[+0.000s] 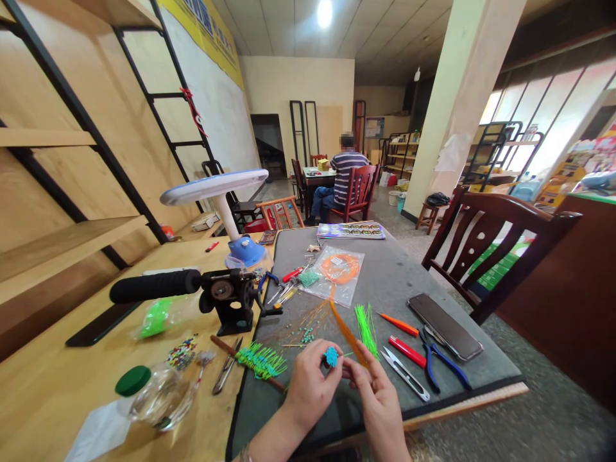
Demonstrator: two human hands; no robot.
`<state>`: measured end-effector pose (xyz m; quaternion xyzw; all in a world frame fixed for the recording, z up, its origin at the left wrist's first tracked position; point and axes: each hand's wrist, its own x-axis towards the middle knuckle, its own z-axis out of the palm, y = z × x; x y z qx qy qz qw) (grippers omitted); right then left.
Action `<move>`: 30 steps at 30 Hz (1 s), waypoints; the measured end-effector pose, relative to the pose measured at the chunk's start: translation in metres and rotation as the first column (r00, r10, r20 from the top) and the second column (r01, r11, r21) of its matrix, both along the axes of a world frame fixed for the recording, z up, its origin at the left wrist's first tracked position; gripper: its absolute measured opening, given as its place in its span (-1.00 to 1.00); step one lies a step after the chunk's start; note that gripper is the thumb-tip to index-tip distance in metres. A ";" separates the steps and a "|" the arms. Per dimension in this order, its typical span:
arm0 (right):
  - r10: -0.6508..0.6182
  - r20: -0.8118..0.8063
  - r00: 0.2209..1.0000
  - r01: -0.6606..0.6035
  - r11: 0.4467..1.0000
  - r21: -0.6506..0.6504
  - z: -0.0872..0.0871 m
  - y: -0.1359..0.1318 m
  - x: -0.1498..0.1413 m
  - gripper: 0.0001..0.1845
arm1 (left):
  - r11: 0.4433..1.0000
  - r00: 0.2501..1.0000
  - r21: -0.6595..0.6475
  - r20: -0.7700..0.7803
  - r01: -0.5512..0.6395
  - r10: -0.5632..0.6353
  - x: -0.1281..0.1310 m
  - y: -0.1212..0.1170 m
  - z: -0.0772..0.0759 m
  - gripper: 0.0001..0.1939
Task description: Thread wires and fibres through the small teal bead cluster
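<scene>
Above the edge of the grey-topped table (385, 282), the left hand (310, 385) has its grip clamped on a small turquoise beaded piece (330, 357). The right hand (380, 410), just beside that piece, closes its grip on orange strands (349, 337), with green wires (366, 330) beyond them.

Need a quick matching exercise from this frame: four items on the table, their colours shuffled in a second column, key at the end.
Items:
1. Bead cluster in the left hand
2. Pliers handles
3. Wire coil in the plastic bag
4. Loose strand bundle beyond the right hand

Colours:
A. Orange
B. Blue
C. Bright green
D. Turquoise

Pairs: 1-D, 2-B, 3-A, 4-C
</scene>
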<state>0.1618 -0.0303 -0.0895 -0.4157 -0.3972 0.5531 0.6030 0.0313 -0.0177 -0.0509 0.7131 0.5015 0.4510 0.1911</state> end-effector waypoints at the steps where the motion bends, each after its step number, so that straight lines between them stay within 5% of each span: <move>1: 0.000 0.001 1.000 0.000 1.000 0.001 -0.001 0.000 0.000 -0.35 | 1.000 1.000 0.003 -0.018 0.000 0.000 0.000 0.000 0.000 -0.91; 30: -0.023 0.105 0.994 0.024 1.000 -0.012 -0.007 0.002 -0.002 -0.42 | 0.999 0.991 0.029 -0.131 0.038 -0.034 0.000 0.000 0.005 -0.92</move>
